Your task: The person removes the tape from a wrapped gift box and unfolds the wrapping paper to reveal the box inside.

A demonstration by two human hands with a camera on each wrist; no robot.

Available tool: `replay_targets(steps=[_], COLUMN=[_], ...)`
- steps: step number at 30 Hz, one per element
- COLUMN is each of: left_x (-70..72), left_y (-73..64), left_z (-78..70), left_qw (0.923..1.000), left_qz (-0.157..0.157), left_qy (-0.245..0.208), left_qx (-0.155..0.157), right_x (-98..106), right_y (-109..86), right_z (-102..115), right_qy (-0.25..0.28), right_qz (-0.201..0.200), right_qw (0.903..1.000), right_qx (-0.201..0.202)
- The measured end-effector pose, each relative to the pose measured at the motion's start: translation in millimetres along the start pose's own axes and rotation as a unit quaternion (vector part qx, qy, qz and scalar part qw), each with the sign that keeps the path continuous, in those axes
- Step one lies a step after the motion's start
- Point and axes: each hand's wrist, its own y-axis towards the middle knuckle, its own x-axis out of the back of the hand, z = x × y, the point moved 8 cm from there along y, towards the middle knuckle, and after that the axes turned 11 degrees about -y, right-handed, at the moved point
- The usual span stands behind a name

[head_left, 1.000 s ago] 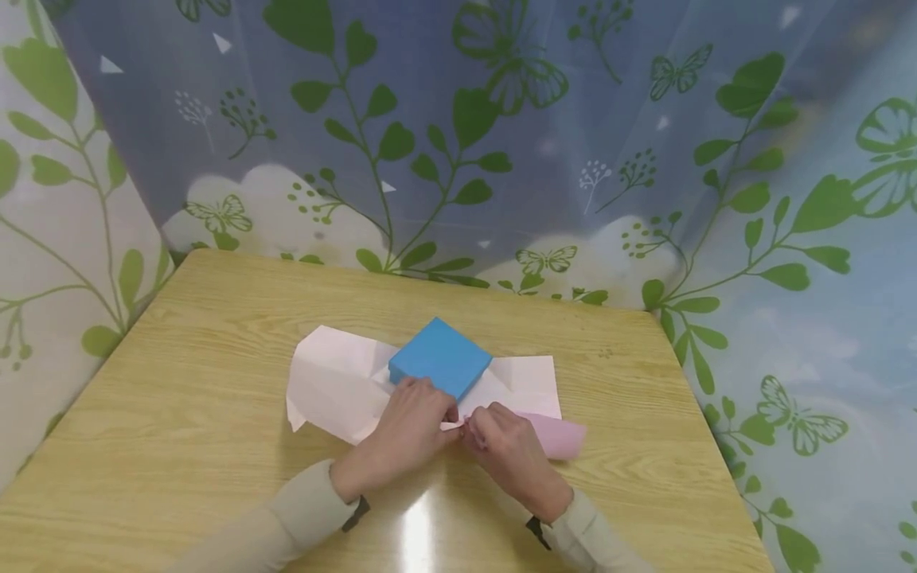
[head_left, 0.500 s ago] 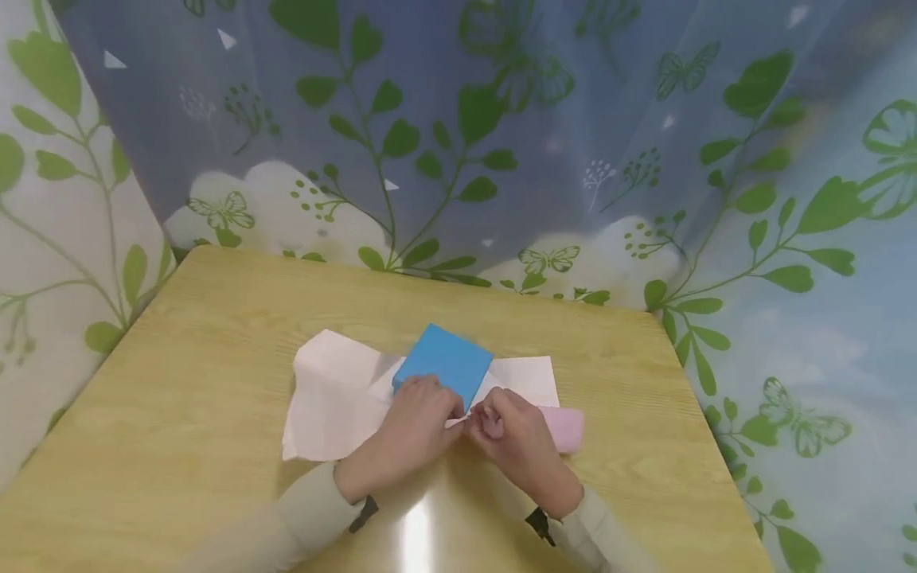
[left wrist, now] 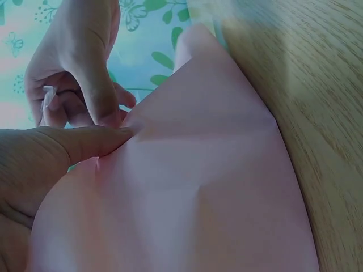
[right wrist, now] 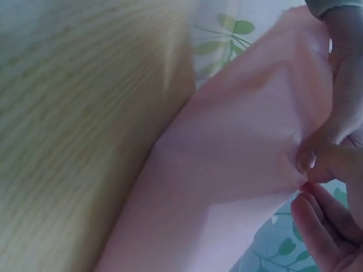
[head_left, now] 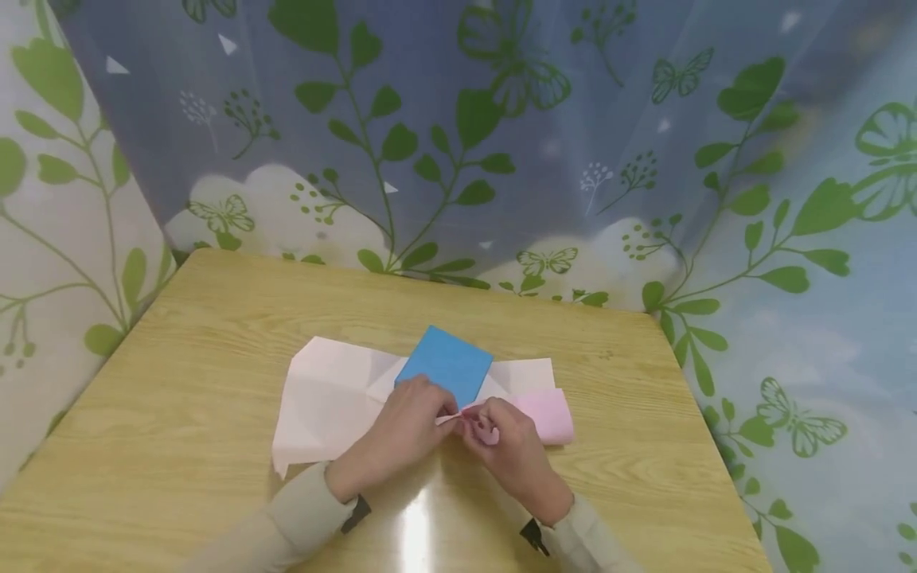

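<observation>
A blue square box (head_left: 447,362) lies on a sheet of wrapping paper (head_left: 325,398), pale on one face and pink on the other. At the box's near corner my left hand (head_left: 404,430) pinches the paper's gathered edge between thumb and fingers. Close beside it, my right hand (head_left: 514,454) pinches the same gathered spot, its fingers curled. In the left wrist view a small whitish, translucent scrap (left wrist: 49,96), perhaps tape, shows at the right hand's fingers. The paper's right end curls over, showing its pink face (head_left: 550,415). My hands cover the box's near edge.
The wooden table (head_left: 179,382) extends around the paper on all sides. A patterned curtain (head_left: 401,127) with green leaves and butterflies hangs behind the table and along both sides.
The paper's left end has spread left and toward me. Its curled pink right end has shifted slightly left. The box has turned a little; both hands stay at the gathered edge.
</observation>
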Motion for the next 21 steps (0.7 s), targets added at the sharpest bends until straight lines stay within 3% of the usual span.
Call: replay_targets(steps=[6, 11, 16, 21], left_x=[-1.4, 1.3, 4.7, 4.8], left_y=[0.2, 1.0, 1.2, 1.6], left_z=[-0.8, -3.4, -10.1, -11.7], left_qw=[1.0000, 0.9993, 0.9963, 0.9951], left_qz=[0.002, -0.021, -0.055, -0.064], left_qy=[0.004, 0.031, 0.065, 0.075], left_qx=[-0.007, -0.001, -0.009, -0.004], right_x=[-3.3, -4.1, -2.2, -0.8], right_y=[3.9, 5.5, 4.7, 4.4], right_z=[8.4, 13.8, 14.3, 14.0], right_qy=[-0.077, -0.133, -0.140, -0.139], right_qz=[-0.010, -0.030, -0.069, -0.079], right_qw=[0.9965, 0.9884, 0.9851, 0.9843], right_qx=[0.030, 0.066, 0.073, 0.076])
